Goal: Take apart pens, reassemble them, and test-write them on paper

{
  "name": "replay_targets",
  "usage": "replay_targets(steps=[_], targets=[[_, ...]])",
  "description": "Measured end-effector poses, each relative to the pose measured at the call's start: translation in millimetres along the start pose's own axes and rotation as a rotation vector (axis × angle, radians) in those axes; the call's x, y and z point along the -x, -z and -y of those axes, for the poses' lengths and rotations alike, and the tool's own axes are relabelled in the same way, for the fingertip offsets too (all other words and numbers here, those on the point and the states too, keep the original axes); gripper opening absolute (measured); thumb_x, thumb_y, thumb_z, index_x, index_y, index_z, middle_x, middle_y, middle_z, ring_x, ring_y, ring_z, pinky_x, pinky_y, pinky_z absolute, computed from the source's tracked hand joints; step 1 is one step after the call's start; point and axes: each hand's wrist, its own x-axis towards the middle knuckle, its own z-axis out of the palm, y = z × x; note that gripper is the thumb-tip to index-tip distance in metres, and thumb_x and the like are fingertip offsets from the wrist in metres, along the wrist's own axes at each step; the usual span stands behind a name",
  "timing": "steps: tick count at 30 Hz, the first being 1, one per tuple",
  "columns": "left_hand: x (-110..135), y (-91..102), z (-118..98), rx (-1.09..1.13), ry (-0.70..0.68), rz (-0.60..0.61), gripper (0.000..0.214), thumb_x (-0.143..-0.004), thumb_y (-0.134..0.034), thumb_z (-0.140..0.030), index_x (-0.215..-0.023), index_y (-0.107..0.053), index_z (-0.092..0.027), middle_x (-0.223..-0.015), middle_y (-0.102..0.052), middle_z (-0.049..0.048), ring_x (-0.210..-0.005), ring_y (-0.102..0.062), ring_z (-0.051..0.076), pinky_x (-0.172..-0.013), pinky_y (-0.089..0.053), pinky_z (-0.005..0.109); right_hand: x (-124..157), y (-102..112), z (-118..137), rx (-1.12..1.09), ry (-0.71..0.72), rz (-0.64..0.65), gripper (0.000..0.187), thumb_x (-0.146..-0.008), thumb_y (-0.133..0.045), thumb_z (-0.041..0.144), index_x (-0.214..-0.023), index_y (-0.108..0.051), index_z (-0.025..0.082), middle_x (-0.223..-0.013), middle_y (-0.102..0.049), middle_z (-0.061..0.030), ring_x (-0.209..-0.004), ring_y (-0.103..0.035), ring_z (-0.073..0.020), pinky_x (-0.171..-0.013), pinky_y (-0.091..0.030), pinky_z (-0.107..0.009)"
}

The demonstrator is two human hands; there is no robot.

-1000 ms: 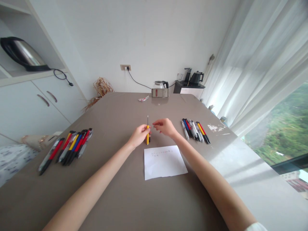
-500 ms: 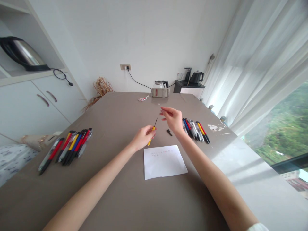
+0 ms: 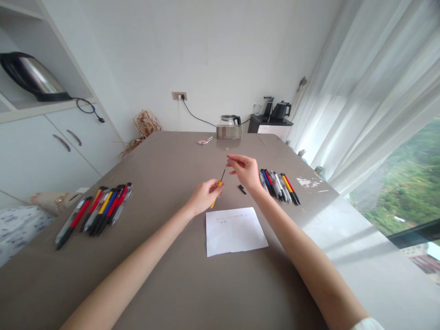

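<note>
My left hand [image 3: 205, 196] is closed around a yellow pen barrel [image 3: 213, 202], held tilted above the table. A thin dark refill [image 3: 223, 174] sticks up out of the barrel's upper end. Just above the refill's tip is my right hand [image 3: 243, 170], with thumb and forefinger pinched together; whatever lies between them is too small to make out. A short black pen part [image 3: 242, 189] lies on the table below the right hand. In front of both hands rests a white sheet of paper [image 3: 235, 233] with faint writing along its top.
Several pens [image 3: 96, 211] lie side by side at the left of the brown table [image 3: 165, 284]. Another row of pens [image 3: 279, 185] sits beyond my right forearm. At the far edge stand a glass kettle [image 3: 229, 120] and a blurred box [image 3: 229, 132].
My right hand has shifted slightly left and down, closer to the refill's tip. The left hand and the yellow barrel have stayed in place.
</note>
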Motion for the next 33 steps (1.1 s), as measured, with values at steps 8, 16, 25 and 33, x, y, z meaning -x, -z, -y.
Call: replay_targets(steps=[8,16,25,33], targets=[[-2,3.2,4,-0.043,-0.018,-0.032,0.031,-0.077,-0.045,-0.041,-0.095,-0.056,-0.018,-0.076,-0.060,0.0036,-0.064,-0.058,0.013,-0.060,-0.046,0.025,2,-3,1,0.040,-0.013,0.121,0.025,-0.073,-0.049,0.026,-0.090,-0.064,0.015,-0.078,-0.064,-0.0048,-0.072,-0.062,-0.0157,-0.048,-0.053,-0.021],[-5,6.4,5,0.006,-0.024,-0.071,0.027,-0.078,-0.046,-0.038,-0.093,-0.055,-0.018,-0.076,-0.059,0.0024,-0.065,-0.058,0.012,-0.065,-0.047,0.026,4,-5,4,-0.029,-0.077,0.242,0.043,-0.073,-0.053,0.029,-0.114,-0.048,0.017,-0.078,-0.063,-0.0038,-0.067,-0.061,-0.0135,-0.043,-0.048,-0.018],[-10,18.4,3,0.110,0.034,-0.231,0.026,-0.076,-0.047,-0.034,-0.091,-0.055,-0.015,-0.075,-0.058,0.0031,-0.066,-0.057,0.012,-0.064,-0.048,0.026,24,-30,-18,0.687,-0.171,0.335,0.030,-0.074,-0.047,0.045,-0.077,-0.058,0.017,-0.068,-0.062,-0.0048,-0.063,-0.057,-0.0143,-0.054,-0.041,-0.022],[-8,18.2,3,0.028,0.055,-0.203,0.032,-0.077,-0.043,-0.043,-0.089,-0.056,-0.016,-0.069,-0.057,0.0020,-0.060,-0.055,0.011,-0.061,-0.047,0.026,32,-36,-22,0.952,-0.248,0.516,0.015,-0.064,-0.055,0.032,-0.065,-0.059,0.018,-0.067,-0.062,-0.0049,-0.065,-0.058,-0.0174,-0.053,-0.037,-0.023]])
